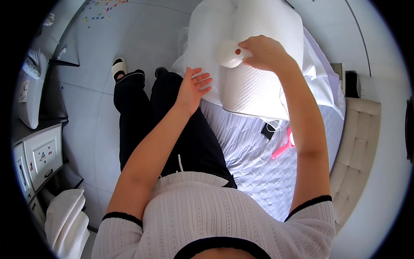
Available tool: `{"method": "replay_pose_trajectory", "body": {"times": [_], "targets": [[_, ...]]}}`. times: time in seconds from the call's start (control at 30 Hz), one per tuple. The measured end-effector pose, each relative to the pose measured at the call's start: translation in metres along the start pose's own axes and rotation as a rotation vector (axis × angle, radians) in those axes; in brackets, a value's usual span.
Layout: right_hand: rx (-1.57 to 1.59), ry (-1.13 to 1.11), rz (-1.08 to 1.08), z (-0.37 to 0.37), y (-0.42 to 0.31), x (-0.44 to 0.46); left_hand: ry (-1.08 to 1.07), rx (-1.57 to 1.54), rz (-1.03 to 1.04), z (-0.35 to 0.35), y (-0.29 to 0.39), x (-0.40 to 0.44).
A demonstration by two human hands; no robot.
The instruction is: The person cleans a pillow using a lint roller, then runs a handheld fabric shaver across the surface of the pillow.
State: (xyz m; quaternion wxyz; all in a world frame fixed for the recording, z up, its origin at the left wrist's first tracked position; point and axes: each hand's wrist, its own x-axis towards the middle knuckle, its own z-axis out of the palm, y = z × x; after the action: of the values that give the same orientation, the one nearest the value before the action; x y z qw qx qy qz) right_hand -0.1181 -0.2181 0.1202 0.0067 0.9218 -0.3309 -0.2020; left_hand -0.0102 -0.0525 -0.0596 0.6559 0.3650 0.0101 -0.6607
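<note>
My right hand (268, 52) is closed around the narrow end of a white handheld device (230, 55) with a rounded head and a brown button. The device is over the white textured padded cover (258, 93), which lies folded on the bed; I cannot tell whether its head touches the fabric. Beside it, to the left, spreads a sheer white cloth (211, 26). My left hand (192, 89) holds nothing and hovers near the cloth and my leg, palm turned up with the fingers apart.
On the lilac quilted bedding (246, 146) lie a black box-shaped item (268, 131) with a white cable and a pink-handled object (282, 149). A beige padded headboard (358, 146) stands right. White drawers (43, 153) line the left; small colourful pieces (103, 8) lie on the floor.
</note>
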Motion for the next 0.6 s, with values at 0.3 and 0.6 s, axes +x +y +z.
{"method": "replay_pose_trajectory", "body": {"times": [0.3,0.6], "targets": [[-0.02,0.054,0.058,-0.021,0.012,-0.018,-0.001,0.002,-0.009,0.005,0.0,0.001],[-0.105,-0.176,0.089,-0.005,-0.033,0.005,-0.006,-0.022,0.01,0.001,-0.001,-0.002]]}}
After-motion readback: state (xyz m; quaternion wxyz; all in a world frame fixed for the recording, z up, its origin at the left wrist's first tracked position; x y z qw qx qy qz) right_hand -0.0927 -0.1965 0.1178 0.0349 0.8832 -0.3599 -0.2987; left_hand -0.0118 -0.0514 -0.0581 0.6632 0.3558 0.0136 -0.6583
